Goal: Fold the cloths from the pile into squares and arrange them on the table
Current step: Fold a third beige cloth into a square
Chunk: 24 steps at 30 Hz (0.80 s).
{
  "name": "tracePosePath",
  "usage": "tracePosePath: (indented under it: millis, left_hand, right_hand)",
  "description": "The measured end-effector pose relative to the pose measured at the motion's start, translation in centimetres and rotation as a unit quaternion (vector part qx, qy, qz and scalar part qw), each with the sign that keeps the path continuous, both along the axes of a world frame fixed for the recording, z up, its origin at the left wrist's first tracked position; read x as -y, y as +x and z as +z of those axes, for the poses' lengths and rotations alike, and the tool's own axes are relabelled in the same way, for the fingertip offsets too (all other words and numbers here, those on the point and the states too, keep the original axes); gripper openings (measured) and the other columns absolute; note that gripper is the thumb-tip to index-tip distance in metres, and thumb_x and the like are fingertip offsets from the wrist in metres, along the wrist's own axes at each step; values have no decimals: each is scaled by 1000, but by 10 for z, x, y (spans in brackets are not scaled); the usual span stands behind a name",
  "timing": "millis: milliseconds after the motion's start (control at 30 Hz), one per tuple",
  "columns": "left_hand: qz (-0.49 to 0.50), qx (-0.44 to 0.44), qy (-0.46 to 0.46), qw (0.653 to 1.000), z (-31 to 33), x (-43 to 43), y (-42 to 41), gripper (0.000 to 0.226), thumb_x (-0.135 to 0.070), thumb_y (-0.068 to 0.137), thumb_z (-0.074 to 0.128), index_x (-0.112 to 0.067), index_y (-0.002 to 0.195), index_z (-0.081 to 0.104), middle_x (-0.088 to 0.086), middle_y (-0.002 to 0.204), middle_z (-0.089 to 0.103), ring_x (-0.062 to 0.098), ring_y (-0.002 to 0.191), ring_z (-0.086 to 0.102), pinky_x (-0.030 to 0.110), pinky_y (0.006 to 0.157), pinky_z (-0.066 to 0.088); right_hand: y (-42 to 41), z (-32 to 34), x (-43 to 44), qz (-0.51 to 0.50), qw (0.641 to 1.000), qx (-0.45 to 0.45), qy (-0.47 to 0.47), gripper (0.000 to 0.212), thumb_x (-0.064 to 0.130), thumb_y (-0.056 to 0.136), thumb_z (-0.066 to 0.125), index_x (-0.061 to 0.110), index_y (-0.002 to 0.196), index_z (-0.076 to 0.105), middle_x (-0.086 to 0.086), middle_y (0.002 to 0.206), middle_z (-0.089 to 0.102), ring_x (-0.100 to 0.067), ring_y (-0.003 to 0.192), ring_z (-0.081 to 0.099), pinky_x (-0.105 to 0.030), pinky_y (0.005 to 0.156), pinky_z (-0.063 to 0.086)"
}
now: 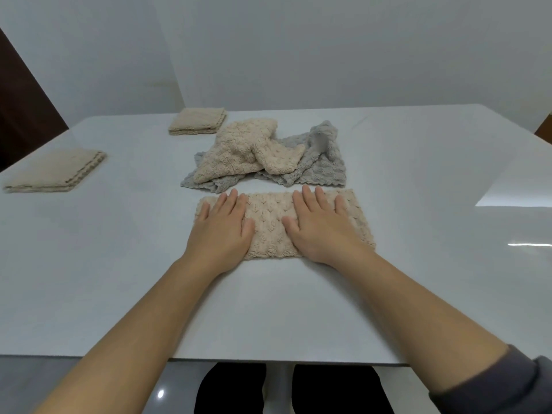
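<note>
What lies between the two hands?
Only the middle of the beige cloth, pressed flat by the left hand and right hand, as the head view shows.

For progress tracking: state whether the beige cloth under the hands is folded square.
Not square yet: the beige knobbly cloth lies as a wide rectangle.

Our glossy white table (418, 162) carries a folded beige cloth (53, 171) far left, a second folded cloth (197, 121) upper centre-left, a crumpled beige-and-grey pile (268, 153) mid-frame, and a half-folded beige cloth (270, 222) just below.
</note>
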<state>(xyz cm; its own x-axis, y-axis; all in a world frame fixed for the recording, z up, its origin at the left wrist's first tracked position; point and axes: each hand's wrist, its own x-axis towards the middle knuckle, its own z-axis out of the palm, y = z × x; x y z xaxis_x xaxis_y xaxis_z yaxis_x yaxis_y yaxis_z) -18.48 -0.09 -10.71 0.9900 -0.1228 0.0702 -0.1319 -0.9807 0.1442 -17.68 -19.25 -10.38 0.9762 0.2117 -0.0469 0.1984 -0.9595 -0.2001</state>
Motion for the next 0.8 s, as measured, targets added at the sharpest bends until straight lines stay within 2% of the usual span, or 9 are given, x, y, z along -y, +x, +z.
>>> tracePosePath:
  millis: [167, 300, 467, 600, 733, 800]
  left_hand:
    - [9, 51, -9, 999, 11, 32, 5, 57, -32, 102, 18, -10, 154, 15, 5, 162, 8, 18, 149, 2, 41, 121, -2]
    - [9, -4, 0, 1000, 0, 49, 8, 57, -34, 102, 14, -13, 155, 7, 2, 163, 1, 17, 149, -2, 42, 121, -2]
    - [10, -14, 1, 1000, -6, 45, 9, 57, -36, 102, 13, -20, 155, 3, 1, 163, -2, 18, 149, -4, 43, 120, -3]
    - [6, -24, 10, 1000, -5, 46, 10, 54, -37, 101, 14, -32, 154, 2, 3, 163, -2, 21, 149, -3, 46, 120, -3]
    - [4, -68, 10, 998, 1, 45, 14, 54, -36, 101, 13, -33, 154, 2, 2, 163, -7, 21, 149, -8, 46, 119, -5]
    - [0, -106, 2, 994, 7, 44, 18, 54, -36, 102, 12, -33, 154, 0, 2, 162, -10, 20, 149, -10, 46, 118, -7]
  right_hand:
    - [0, -4, -4, -8, 1000, 21, -11, 67, 50, 101, 16, 15, 157, 2, -4, 164, -5, -23, 150, -9, -53, 119, -6]
    - [1, -6, -3, -7, 999, 27, -17, 66, 48, 102, 17, 15, 156, 3, -4, 164, -4, -23, 150, -9, -53, 119, -6]
    - [-1, -5, -3, -26, 999, 39, 12, 65, 51, 101, 17, 20, 157, 6, -4, 164, -5, -27, 150, -12, -57, 118, -7]
    - [2, -2, -1, -16, 1000, -11, -19, 67, 56, 99, 12, 24, 157, 0, -4, 164, -10, -29, 149, -14, -59, 116, -9]
    - [6, 8, 6, 7, 998, -69, -10, 66, 57, 100, 10, 26, 157, -3, -1, 163, -13, -27, 149, -15, -57, 116, -10]
    - [9, 16, 13, 17, 996, -85, -6, 60, 54, 101, 8, 30, 156, 3, 3, 164, -8, -24, 150, -10, -54, 118, -6]
